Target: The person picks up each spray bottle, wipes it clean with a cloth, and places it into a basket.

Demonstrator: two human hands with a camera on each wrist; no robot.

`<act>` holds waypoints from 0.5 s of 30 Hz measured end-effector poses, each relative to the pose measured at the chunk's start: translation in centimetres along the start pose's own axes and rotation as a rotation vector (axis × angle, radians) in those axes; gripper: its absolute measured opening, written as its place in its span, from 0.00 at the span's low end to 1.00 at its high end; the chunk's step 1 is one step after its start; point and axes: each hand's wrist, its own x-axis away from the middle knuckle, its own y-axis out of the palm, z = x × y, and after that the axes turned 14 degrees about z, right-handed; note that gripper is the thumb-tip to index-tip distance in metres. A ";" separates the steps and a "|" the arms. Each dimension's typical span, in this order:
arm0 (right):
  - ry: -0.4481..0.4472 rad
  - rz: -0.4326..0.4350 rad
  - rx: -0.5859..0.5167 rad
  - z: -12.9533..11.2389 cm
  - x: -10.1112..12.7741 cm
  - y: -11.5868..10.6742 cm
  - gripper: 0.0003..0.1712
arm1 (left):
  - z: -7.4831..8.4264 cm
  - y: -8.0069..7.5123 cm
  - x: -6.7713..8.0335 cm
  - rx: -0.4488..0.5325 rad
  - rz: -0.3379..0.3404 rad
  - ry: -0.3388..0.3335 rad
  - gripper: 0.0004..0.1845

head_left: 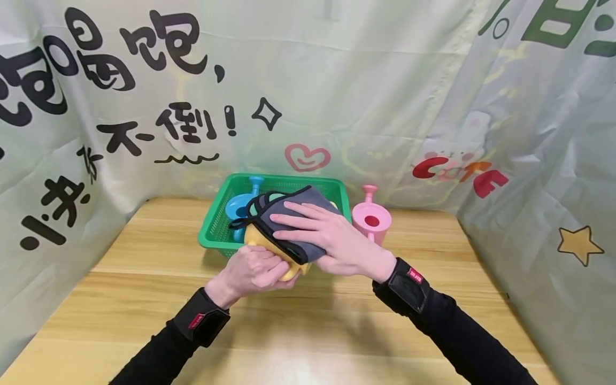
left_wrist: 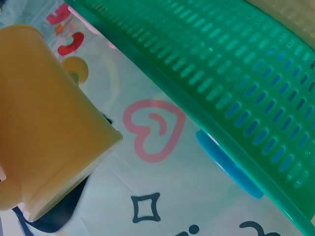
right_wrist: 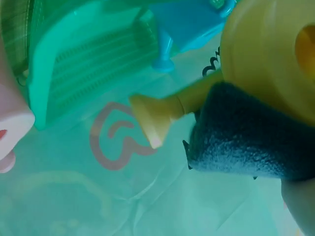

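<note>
Wood table (head_left: 120, 299), printed curtain (head_left: 361, 117) around; yellow can (head_left: 262, 240) in hand.
Far: green basket (head_left: 207, 235) with blue can (head_left: 236, 207) inside; pink can (head_left: 383, 218) standing to its right. Yellow can: raised at the basket's near side, between the hands; left hand (head_left: 257, 267) gripping it; right hand (head_left: 332, 235) straight-fingered, laid on grey cloth (head_left: 315, 198) against it.
</note>
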 end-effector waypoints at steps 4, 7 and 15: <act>0.152 -0.048 -0.128 0.8 -0.4 -0.2 0.35 | 0.2 0.3 -0.2 0.012 0.025 0.029 0.19; 0.269 -0.041 -0.224 1.3 -0.3 -0.2 0.34 | 0.3 0.4 -0.3 0.016 0.038 0.026 0.20; 0.030 -0.030 0.022 0.1 0.0 0.1 0.37 | 0.2 0.3 0.1 0.026 0.030 0.018 0.17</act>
